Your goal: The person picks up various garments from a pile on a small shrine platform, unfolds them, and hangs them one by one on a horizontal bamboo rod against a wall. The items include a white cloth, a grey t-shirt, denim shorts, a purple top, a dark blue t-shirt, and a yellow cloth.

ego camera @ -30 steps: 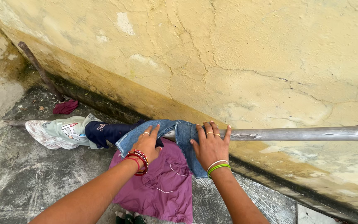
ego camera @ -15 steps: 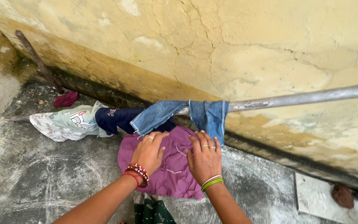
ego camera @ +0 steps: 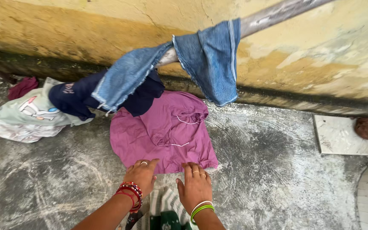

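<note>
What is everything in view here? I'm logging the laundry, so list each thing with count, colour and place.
Denim garment: one, blue, draped over the pole.
Pole: one, grey, slanting along the wall.
Purple garment: one, hanging below the denim.
Navy garment: one, on the pole, left.
Pale printed cloth: one, far left.
Maroon cloth: one, by the wall.
Stone slab: one, pale, right.
Brown lump: one, on the slab.
Left hand: red bangles, at the purple hem.
Right hand: green bangles, beside it.
</note>
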